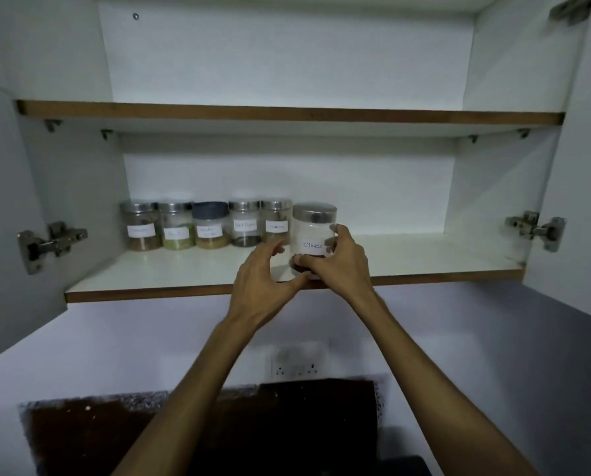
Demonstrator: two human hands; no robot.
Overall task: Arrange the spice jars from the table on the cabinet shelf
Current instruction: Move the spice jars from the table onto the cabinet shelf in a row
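Observation:
A glass jar labelled "Cloves" with a steel lid stands near the front of the lower cabinet shelf. My right hand grips it from the right, thumb across its base. My left hand curls toward its left side, thumb under the base; contact by the fingers is unclear. Behind and to the left, several labelled spice jars line the back of the shelf, one with a dark lid.
The upper shelf holds nothing visible. Both cabinet doors are swung open, with hinges at left and right. A wall socket sits below the cabinet, above a dark brown table surface.

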